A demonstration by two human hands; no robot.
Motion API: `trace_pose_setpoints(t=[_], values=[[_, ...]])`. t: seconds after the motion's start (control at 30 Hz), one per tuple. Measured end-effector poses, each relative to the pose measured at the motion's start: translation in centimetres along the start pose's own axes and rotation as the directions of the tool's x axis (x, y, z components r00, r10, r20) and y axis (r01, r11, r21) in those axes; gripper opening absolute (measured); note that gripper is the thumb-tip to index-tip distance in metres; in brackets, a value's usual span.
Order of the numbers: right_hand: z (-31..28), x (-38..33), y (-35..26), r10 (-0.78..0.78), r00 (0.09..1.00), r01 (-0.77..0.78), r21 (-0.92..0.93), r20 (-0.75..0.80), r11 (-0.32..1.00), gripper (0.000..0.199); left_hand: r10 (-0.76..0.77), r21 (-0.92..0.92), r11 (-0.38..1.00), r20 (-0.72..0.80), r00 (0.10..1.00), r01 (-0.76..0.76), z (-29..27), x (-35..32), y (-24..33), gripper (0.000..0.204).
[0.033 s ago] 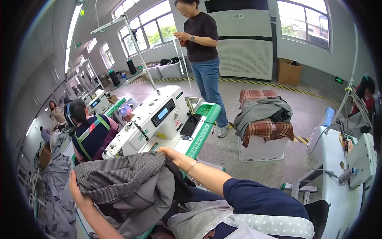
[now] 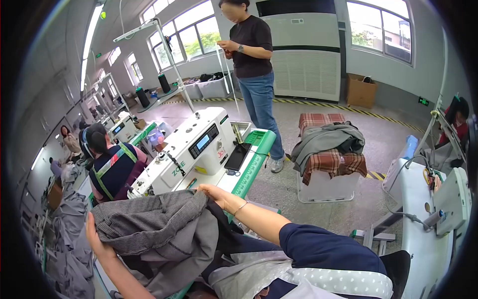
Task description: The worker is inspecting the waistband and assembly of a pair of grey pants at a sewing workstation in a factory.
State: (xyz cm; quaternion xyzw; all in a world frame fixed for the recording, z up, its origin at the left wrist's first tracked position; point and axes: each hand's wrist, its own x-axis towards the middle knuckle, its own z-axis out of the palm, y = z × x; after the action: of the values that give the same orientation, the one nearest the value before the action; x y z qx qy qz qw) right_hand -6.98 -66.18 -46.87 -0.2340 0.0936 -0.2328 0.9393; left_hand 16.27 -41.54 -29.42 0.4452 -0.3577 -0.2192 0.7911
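Observation:
A pair of grey trousers (image 2: 186, 244) with a finely checked waistband (image 2: 144, 219) is spread between my hands in front of me. My left hand (image 2: 98, 238) is closed round the left end of the waistband, thumb up along the outside. At the other end, my right hand (image 2: 217, 196) pinches the waistband's edge; part of its fingers is behind the cloth. Just beyond the trousers stands a white sewing machine (image 2: 184, 144) with a small lit screen. A black phone (image 2: 238, 156) lies on its table, right of the machine head.
Green-edged trim (image 2: 249, 172) borders the machine table. A person (image 2: 254, 55) stands behind it. To the right, grey cloth (image 2: 331, 139) and a plaid cloth (image 2: 338, 167) cover a white bin (image 2: 326, 189). Another machine table (image 2: 418, 209) is at far right; grey garments (image 2: 72, 244) are heaped at left.

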Motion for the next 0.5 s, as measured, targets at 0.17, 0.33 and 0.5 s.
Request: trace_pose_setpoints(t=[0.17, 0.33, 0.5], values=[[0.3, -0.6, -1.3, 0.023, 0.998, -0.016, -0.14, 0.052, 0.99, 0.014, -0.032, -0.057, 0.998, 0.026, 0.999, 0.033, 0.6, 0.9, -0.2, 0.023], [0.3, -1.2, -1.7, -0.031, 0.999, 0.03, -0.21, -0.005, 0.977, 0.006, 0.004, -0.02, 1.0, 0.018, 1.0, -0.004, 1.1, 1.0, -0.1, 0.02], [1.1, -3.4, -1.5, -0.108, 0.994, 0.103, -0.211, -0.014, 0.972, 0.01, 0.012, 0.024, 1.0, 0.031, 0.999, -0.012, 0.4, 0.6, 0.3, 0.018]])
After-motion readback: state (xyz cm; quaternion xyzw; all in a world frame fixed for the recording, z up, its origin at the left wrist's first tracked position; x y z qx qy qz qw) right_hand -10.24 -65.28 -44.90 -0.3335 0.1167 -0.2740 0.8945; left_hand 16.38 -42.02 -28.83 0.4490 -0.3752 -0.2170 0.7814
